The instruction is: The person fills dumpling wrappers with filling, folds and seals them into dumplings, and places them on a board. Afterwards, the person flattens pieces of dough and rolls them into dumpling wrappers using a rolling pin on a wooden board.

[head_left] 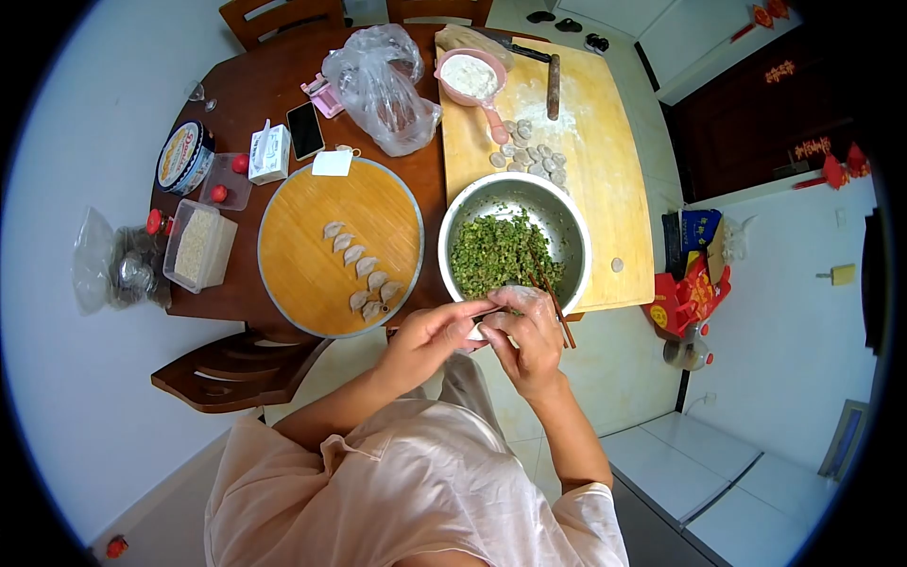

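Observation:
My left hand (427, 342) and my right hand (531, 342) meet at the near rim of a steel bowl (576, 213). Between their fingertips is a pale dumpling (476, 332), mostly covered, so I cannot see how far its edge is pinched. Flour whitens my right fingers. Chopped green filling (501, 250) lies in the bowl, and dark chopsticks (556, 304) lean over its rim beside my right hand. On a round wooden board (302, 227) at left, several folded dumplings (366, 266) lie in rows.
Several dough pieces (539, 159) and a rolling pin (554, 87) lie on the floured large board (614, 189), near a pink scoop of flour (470, 77). A plastic bag (378, 85), phone (305, 130), white box (270, 153) and tub (200, 248) occupy the left table. A chair (236, 369) stands near-left.

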`<action>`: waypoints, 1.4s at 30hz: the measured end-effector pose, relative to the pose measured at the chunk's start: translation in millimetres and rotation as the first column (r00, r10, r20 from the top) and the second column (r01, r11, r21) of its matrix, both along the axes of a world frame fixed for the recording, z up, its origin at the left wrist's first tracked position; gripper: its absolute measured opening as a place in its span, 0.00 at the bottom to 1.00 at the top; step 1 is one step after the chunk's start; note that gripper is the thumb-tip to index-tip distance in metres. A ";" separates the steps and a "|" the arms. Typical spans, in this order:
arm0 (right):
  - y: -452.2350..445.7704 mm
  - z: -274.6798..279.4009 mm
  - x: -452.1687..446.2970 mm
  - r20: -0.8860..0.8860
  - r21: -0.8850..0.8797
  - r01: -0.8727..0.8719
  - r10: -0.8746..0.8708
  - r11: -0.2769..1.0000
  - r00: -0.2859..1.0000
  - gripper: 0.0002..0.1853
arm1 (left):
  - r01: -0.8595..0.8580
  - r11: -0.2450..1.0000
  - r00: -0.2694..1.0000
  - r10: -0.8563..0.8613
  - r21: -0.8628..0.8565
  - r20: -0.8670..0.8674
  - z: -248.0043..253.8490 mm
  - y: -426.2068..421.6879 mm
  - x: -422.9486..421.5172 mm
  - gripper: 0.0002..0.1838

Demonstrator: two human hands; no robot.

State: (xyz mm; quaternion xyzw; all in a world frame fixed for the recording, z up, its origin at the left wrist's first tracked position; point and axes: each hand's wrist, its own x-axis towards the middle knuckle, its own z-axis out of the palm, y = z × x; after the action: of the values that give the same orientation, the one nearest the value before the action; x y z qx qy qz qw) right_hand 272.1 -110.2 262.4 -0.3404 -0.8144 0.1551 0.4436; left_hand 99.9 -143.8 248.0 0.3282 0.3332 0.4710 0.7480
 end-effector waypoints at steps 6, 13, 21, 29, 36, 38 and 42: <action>-3.9 9.5 -6.9 -0.092 -0.032 0.096 -0.099 0.995 0.991 0.12 | 0.083 0.933 0.920 0.063 0.351 -0.386 5.2 -0.6 -5.0 0.21; -3.2 14.5 2.8 0.033 0.058 0.058 -0.060 0.997 0.998 0.15 | -0.010 0.966 0.978 0.062 0.257 -0.198 13.4 0.0 0.2 0.20; -2.9 15.6 8.4 0.058 0.129 -0.016 0.009 0.992 0.998 0.13 | 0.053 0.969 0.985 -0.010 0.243 -0.172 9.3 -2.9 -1.7 0.20; -5.8 29.8 5.3 0.043 -0.017 -0.004 0.004 1.000 0.999 0.12 | 0.068 0.971 0.985 -0.029 0.229 -0.170 12.1 -3.0 -3.4 0.20; -8.6 39.3 1.3 -0.022 -0.164 -0.081 0.079 0.983 0.997 0.31 | 0.063 0.977 0.996 -0.050 0.204 -0.068 18.1 -5.5 -12.4 0.18; -6.7 41.0 -5.8 -0.192 -0.304 -0.226 0.172 0.926 0.966 0.39 | 0.089 0.970 0.991 -0.108 0.226 0.075 18.5 -3.9 -18.0 0.18; -0.4 37.4 -18.0 -0.253 -0.400 -0.473 0.401 0.785 0.880 0.42 | 0.176 0.958 0.964 -0.215 0.228 0.157 8.5 -9.8 -32.8 0.19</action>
State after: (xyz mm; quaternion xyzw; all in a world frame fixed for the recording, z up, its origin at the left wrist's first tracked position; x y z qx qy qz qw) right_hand 254.1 -110.6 299.7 -0.2222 -0.7755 0.4639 0.3660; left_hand 67.1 -153.7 256.5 0.3937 0.1778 0.4551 0.7786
